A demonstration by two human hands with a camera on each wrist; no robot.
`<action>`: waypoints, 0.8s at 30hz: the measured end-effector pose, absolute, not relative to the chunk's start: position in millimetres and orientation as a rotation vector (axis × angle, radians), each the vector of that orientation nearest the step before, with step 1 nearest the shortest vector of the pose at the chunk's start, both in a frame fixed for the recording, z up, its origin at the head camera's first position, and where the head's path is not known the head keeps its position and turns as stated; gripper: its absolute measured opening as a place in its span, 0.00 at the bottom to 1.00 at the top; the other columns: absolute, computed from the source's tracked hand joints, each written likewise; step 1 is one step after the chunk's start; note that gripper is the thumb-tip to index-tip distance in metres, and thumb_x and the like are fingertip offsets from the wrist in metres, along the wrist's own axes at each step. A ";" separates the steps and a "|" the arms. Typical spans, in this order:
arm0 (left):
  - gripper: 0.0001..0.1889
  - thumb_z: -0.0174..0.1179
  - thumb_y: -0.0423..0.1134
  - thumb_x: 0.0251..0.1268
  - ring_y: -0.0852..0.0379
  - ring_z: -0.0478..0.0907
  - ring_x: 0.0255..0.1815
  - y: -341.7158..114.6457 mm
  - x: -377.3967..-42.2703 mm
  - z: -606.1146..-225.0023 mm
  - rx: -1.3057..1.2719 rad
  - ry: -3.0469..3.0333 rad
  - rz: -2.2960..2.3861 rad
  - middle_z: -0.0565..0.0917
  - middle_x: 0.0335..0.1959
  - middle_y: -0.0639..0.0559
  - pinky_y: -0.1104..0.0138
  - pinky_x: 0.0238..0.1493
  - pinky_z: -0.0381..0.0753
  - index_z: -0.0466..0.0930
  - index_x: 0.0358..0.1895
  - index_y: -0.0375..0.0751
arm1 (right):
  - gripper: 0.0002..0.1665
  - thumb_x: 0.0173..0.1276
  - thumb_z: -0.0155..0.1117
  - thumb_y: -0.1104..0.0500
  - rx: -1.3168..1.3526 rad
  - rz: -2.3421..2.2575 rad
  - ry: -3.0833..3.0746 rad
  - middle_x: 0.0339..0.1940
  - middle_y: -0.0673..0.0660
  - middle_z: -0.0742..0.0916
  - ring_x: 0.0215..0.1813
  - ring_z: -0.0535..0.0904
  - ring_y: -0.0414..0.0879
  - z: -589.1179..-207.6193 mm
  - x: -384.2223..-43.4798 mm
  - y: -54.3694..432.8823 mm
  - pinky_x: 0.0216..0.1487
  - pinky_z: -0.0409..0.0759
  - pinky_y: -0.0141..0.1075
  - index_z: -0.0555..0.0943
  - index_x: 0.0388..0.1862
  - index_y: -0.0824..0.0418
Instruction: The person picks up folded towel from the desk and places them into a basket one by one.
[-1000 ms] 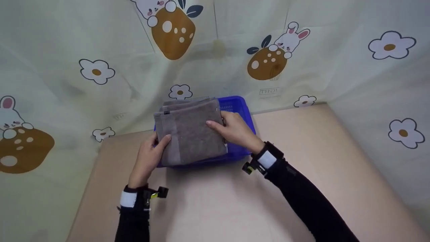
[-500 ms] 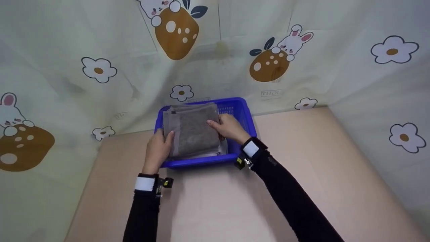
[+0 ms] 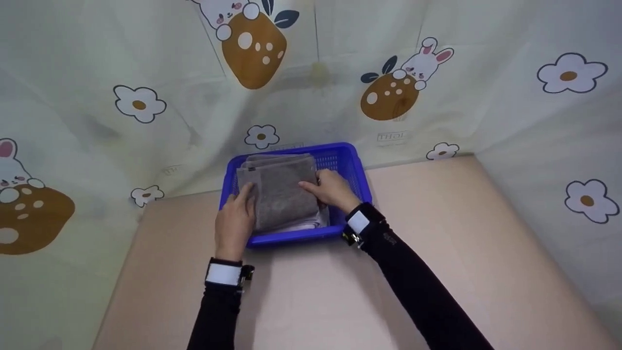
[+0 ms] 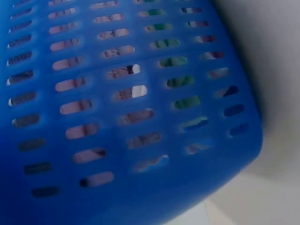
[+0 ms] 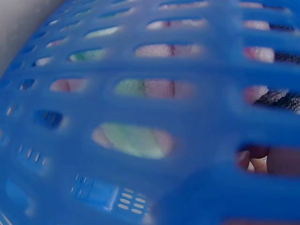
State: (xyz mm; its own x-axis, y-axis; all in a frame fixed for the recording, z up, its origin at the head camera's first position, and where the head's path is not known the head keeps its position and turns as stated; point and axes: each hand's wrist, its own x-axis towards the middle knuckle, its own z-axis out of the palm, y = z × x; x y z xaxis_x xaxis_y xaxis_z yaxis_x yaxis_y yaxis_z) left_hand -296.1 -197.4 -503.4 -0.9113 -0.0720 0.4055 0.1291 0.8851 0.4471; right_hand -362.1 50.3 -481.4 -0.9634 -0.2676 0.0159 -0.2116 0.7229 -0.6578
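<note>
In the head view a folded grey-brown towel lies on top of a stack in a blue plastic basket. At the towel's right edge my right hand pinches it, thumb on top and the other fingers tucked down at the side. My left hand reaches over the basket's front left rim and touches the towel's left edge with its fingers extended on the cloth. Both wrist views face the slotted basket wall; pink, green and grey cloth shows through the slots. Neither hand's grip appears clearly there.
The basket stands on a beige tabletop, against a pale curtain printed with rabbits and flowers. Basket room shows right of the stack, beside the perforated right wall. Another curtain side borders the table's right.
The towel has gone down into the basket, held by both hands. Lately my left hand shifted right, its fingers moving onto the towel's top, while my right hand kept its pinch.
</note>
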 end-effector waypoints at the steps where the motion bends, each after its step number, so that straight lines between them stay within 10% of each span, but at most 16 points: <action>1: 0.20 0.54 0.41 0.81 0.38 0.82 0.30 -196.5 -296.3 -503.8 -0.058 -2.634 -0.651 0.85 0.42 0.31 0.46 0.31 0.81 0.77 0.70 0.48 | 0.27 0.75 0.62 0.37 -0.394 -1.061 2.842 0.20 0.50 0.80 0.22 0.76 0.43 -481.7 -361.9 51.0 0.30 0.73 0.37 0.77 0.31 0.59; 24: 0.19 0.49 0.41 0.82 0.37 0.83 0.29 -193.0 -299.6 -503.4 -0.045 -2.775 -0.503 0.86 0.49 0.28 0.45 0.27 0.81 0.82 0.67 0.54 | 0.31 0.75 0.59 0.33 -0.360 -0.840 2.949 0.32 0.57 0.87 0.35 0.86 0.53 -483.8 -357.7 46.4 0.42 0.84 0.51 0.82 0.37 0.60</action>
